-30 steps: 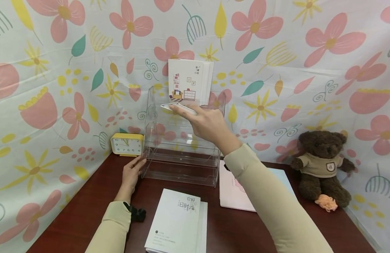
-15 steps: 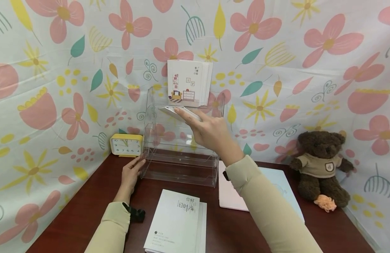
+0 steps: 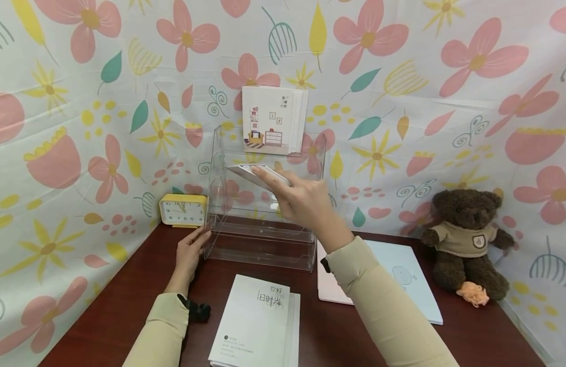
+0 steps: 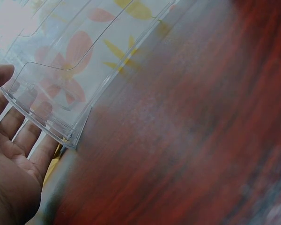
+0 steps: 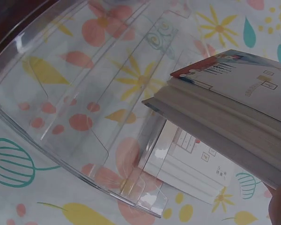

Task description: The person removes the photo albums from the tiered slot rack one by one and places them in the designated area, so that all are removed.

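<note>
A tiered clear plastic display rack (image 3: 264, 257) stands on the dark red table. My left hand (image 3: 191, 255) holds its left side at the lower front; in the left wrist view the thumb and fingers (image 4: 23, 136) lie on either side of the clear side panel. In front of the middle tiers, my right hand (image 3: 306, 199) grips a white notebook (image 3: 246, 173), tilted and nearly edge-on. The right wrist view shows this notebook's illustrated cover (image 5: 253, 77) and thick page edges. Several white notebooks with a drawn room scene (image 3: 266, 120) stand upright in the top tier.
A stack of white notebooks (image 3: 251, 321) lies at the table's front. Right of the rack lie a pink book (image 3: 331, 285) and a light blue one (image 3: 409, 275). A yellow clock (image 3: 183, 210) stands left of it, a brown teddy bear (image 3: 466, 244) at far right.
My right hand has lowered slightly with the notebook, from just under the top-tier notebooks to the tier below, and the notebook tilts more. The left hand stays at the rack's side.
</note>
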A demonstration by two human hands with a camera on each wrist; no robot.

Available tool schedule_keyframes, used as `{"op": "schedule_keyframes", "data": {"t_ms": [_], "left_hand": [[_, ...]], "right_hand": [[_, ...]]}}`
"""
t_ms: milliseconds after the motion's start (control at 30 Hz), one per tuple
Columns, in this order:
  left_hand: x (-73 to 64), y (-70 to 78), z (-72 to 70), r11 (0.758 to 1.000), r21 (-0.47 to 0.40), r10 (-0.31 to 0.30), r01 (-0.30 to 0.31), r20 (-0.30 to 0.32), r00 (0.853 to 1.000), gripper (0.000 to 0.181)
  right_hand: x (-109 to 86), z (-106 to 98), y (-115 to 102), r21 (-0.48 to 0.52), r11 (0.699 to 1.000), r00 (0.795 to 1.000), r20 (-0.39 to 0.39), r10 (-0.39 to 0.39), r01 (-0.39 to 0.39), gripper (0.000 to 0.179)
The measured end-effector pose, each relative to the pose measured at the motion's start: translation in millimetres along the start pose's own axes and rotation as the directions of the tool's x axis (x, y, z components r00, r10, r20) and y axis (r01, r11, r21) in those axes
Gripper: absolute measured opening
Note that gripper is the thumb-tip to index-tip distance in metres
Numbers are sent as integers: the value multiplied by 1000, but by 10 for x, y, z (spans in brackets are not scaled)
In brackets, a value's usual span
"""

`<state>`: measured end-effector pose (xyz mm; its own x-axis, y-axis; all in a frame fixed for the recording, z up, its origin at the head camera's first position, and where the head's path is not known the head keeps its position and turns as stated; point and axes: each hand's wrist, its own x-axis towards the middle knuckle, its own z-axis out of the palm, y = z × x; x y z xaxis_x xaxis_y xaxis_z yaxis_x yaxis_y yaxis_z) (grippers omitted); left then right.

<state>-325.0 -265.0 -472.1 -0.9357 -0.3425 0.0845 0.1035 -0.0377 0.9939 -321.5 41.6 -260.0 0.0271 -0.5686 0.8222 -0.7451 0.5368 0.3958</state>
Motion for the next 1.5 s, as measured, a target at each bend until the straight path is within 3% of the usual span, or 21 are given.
{"op": "schedule_keyframes", "data": {"t_ms": [200, 333, 433, 600, 667, 767, 933, 1300, 1500], "left_hand": [[2, 21, 1, 1000, -5, -10, 10, 14, 1000, 56], [6, 28, 1, 1000, -19, -20, 21, 29, 999, 55], [9, 16, -6, 999, -24, -31, 31, 33, 999, 55], [3, -15, 3, 999, -12, -43, 44, 19, 999, 55], [-1, -16, 15, 999, -7, -37, 37, 18, 999, 56], [-1, 2, 28, 1000, -3, -19, 19, 17, 1000, 58], [5, 21, 11, 1000, 10, -19, 19, 5, 1000, 58], [-3, 55, 11, 1000, 12, 6, -6, 0, 1000, 56], [-33, 37, -2, 1000, 14, 4, -4, 9, 1000, 57]], "right_hand": [[-105, -30, -77, 40, 999, 999, 15, 29, -29, 49], [-246, -41, -172, 105, 989, 993, -48, 111, -106, 47], [-377, -33, -273, 187, 967, 971, -130, 200, -175, 47], [-604, -57, -448, 322, 915, 916, -234, 325, -242, 46], [-669, -81, -495, 361, 899, 899, -258, 353, -249, 46], [-711, -120, -522, 394, 885, 889, -269, 370, -249, 44], [-724, -193, -513, 445, 869, 894, -265, 360, -218, 43], [-854, -378, -435, 529, 832, 932, -191, 308, -166, 45], [-955, -446, -401, 523, 838, 941, -180, 287, -156, 44]]}}
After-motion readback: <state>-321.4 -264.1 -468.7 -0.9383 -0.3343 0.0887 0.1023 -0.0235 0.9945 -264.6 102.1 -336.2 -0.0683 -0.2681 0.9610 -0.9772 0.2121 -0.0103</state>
